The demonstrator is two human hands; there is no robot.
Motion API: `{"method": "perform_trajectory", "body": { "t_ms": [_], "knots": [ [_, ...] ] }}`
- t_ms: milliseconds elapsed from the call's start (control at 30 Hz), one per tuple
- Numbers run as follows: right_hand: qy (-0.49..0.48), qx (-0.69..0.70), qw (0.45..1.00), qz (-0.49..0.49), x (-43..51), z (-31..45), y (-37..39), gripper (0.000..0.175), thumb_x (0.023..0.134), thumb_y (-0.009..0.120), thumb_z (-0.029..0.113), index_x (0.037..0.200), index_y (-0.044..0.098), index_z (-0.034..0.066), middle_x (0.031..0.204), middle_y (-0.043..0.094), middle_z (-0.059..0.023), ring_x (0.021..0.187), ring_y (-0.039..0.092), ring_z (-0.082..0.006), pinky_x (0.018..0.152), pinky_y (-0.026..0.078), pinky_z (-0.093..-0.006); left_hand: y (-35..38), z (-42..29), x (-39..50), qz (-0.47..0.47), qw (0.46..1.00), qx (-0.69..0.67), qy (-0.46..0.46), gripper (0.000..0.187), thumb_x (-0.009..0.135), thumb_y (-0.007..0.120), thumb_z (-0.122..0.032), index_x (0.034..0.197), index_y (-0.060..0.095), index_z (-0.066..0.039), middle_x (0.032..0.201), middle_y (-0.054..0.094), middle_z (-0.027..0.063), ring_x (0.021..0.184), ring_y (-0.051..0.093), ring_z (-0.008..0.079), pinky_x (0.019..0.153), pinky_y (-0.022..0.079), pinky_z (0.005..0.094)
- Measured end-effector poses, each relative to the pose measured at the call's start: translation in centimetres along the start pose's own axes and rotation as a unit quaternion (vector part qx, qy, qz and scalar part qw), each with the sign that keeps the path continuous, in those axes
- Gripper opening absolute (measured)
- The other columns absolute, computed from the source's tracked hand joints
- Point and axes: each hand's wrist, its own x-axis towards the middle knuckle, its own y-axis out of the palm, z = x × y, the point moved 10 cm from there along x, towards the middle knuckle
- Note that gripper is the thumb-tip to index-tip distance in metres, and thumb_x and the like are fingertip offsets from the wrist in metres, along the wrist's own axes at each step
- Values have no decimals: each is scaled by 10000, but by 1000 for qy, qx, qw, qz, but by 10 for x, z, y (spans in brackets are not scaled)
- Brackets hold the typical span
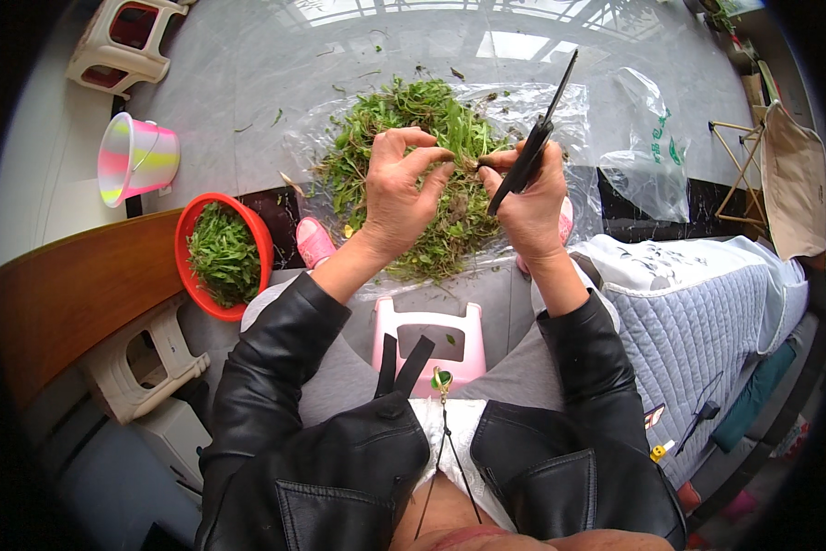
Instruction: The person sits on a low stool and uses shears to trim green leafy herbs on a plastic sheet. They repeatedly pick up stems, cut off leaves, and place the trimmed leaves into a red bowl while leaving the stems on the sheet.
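Observation:
My right hand (537, 206) is shut around black-handled scissors (521, 165), their blades pointing up and away from me. The thumb and a finger of that hand also pinch the root end of a small leafy plant (462, 131). Close to the same root, the thumb and forefinger of my left hand (402, 196) curve towards each other; whether they grip anything is too small to tell. Both hands are above a heap of leafy greens (364, 148) with roots and soil, spread on a clear plastic sheet (570, 107).
At my left stands a red basin (267, 255) of greens, with a coloured bucket (154, 151) beyond it. A pink stool (426, 318) is between my knees. On the right are a quilted cover (681, 324), a plastic bag (650, 151) and a folding chair (795, 179).

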Motion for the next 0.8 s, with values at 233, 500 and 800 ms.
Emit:
{"method": "perform_trajectory", "body": {
  "t_ms": [233, 500, 800],
  "knots": [
    [-63, -16, 998, 21, -6, 12, 10, 435, 762, 745, -13, 1088, 462, 37, 869, 692, -73, 787, 684, -130, 698, 540, -252, 7, -1, -1, 19, 1000, 14, 2, 154, 751, 754, -109, 878, 695, -44, 997, 580, 110, 974, 534, 294, 825, 444, 395],
    [-74, -26, 996, 29, -8, 17, 13, 426, 762, 748, -23, 1064, 451, 26, 868, 693, -83, 784, 685, -130, 702, 541, -252, 12, 10, -2, 31, 998, -23, -49, 141, 756, 747, -94, 872, 690, -39, 1000, 593, 111, 978, 538, 293, 838, 446, 394],
    [-8, -13, 1000, 1, -8, 4, 9, 425, 746, 759, -38, 1023, 447, 37, 853, 682, -55, 793, 657, -104, 718, 526, -247, 20, 6, -3, 57, 996, -66, -38, 123, 754, 700, -40, 850, 627, -19, 1134, 561, 142, 1127, 492, 345, 963, 392, 442]
  ]
}}
